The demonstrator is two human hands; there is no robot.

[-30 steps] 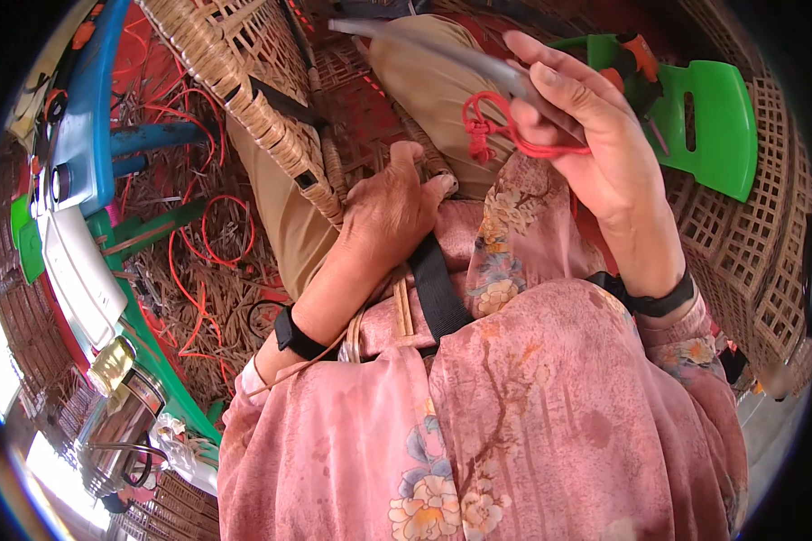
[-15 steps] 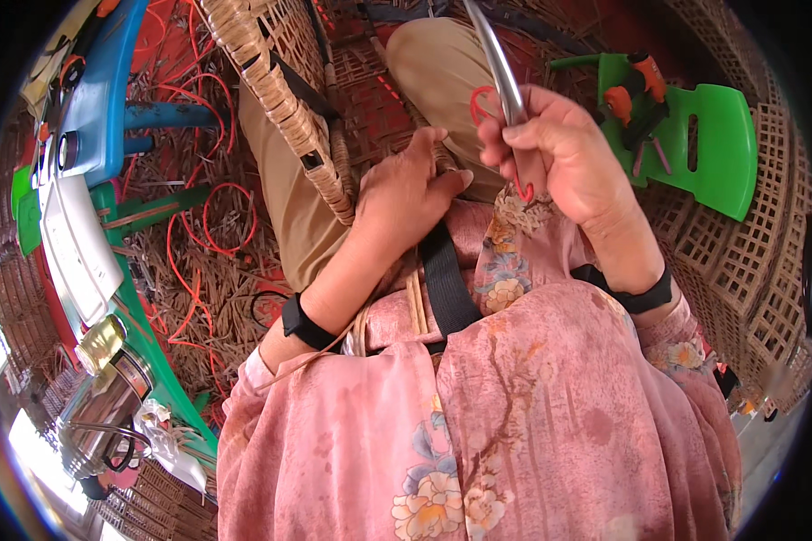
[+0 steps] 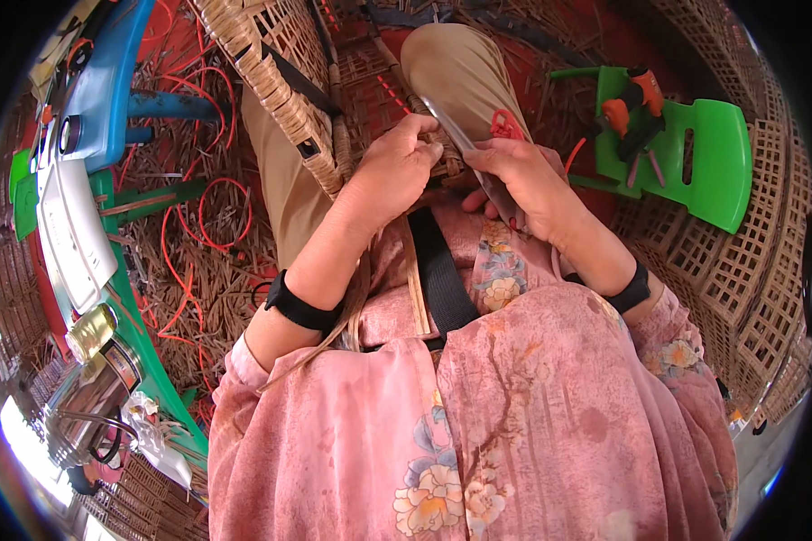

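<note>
Right hand (image 3: 523, 178) clamped on a slender silver metal blade (image 3: 452, 129); left hand (image 3: 392, 169) beside a brown woven wicker panel (image 3: 284, 101)'s lower corner, its grip too hidden to tell.

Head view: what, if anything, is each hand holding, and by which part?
The right hand holds the metal tool by its near half, narrow end pointing away. Whether the left hand grips anything cannot be told.

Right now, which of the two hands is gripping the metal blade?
The right hand: its thumb presses on the metal blade, with red cord beside it. The left hand, beside the woven wicker piece, does not grip the blade.
</note>
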